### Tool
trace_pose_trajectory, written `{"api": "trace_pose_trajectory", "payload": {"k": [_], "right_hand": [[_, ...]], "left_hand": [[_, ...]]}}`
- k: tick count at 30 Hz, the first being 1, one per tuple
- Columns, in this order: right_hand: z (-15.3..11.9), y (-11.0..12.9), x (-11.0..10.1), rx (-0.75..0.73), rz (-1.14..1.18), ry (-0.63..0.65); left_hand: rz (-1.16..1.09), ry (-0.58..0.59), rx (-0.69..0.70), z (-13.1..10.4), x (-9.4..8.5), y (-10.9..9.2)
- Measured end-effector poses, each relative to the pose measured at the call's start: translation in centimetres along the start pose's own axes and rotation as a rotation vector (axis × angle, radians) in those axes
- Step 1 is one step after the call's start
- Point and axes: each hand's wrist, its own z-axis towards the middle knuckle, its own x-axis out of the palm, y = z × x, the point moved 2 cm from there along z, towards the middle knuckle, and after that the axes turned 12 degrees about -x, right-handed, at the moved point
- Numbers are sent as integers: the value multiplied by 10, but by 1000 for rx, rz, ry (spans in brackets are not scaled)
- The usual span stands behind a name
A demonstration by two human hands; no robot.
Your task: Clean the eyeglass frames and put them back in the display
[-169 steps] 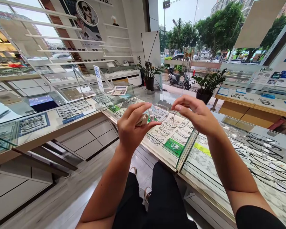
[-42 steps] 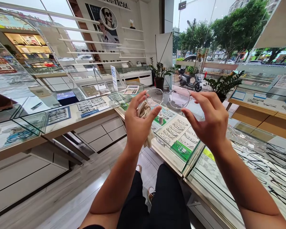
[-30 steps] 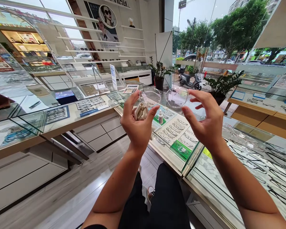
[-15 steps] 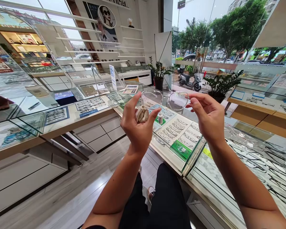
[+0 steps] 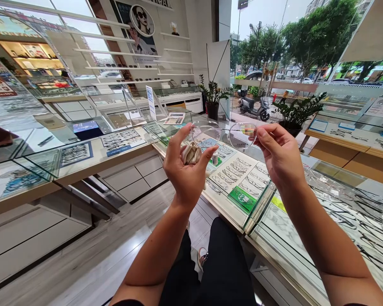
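A pair of round, clear-framed eyeglasses (image 5: 242, 136) is held up over the glass counter, its lenses side by side. My right hand (image 5: 282, 155) pinches its right end between thumb and fingers. A crumpled beige cloth (image 5: 191, 153) is tucked in the curled fingers of my left hand (image 5: 185, 174). The left index fingertip is at the left rim of the eyeglasses, and the thumb stands apart below that lens. Whether the left fingers grip the frame, I cannot tell. Beyond the left thumb, a small white bottle (image 5: 215, 159) stands on the counter by a green card.
The glass display counter (image 5: 223, 208) runs below my hands, with rows of eyeglasses (image 5: 232, 172) inside. A calculator (image 5: 174, 118) and an upright sign (image 5: 151, 103) are farther back. Another counter (image 5: 83, 163) stretches to the left. Potted plants (image 5: 213, 100) stand by the window.
The eyeglasses have shifted slightly right and tilted a little. My right fingers have closed in more on the right end. The left hand, with the cloth, has moved slightly right.
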Motion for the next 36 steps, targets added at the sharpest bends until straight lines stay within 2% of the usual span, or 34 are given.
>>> {"api": "trace_pose_trajectory", "payload": {"k": [5, 10, 19, 22, 24, 26, 28, 32, 36], "right_hand": [[1, 0, 0, 2, 1, 35], [1, -1, 0, -18, 0, 69], [1, 0, 5, 136, 102, 38], [1, -5, 4, 108, 70, 71], [1, -10, 2, 78, 52, 113], [2, -16, 2, 79, 90, 151], [1, -17, 5, 88, 176, 169], [-4, -7, 13, -3, 252, 252], [-10, 4, 17, -158, 131, 291]], "left_hand": [[-80, 42, -10, 1, 1, -2], [-72, 35, -52, -2, 1, 0], [-42, 8, -52, -4, -1, 0], [-66, 9, -67, -4, -1, 1], [-124, 20, -131, -3, -1, 1], [-248, 51, -298, -1, 1, 3], [-457, 135, -582, 0, 4, 5], [-905, 450, -1175, -6, 18, 8], [-1112, 720, -1521, -23, 29, 14]]}}
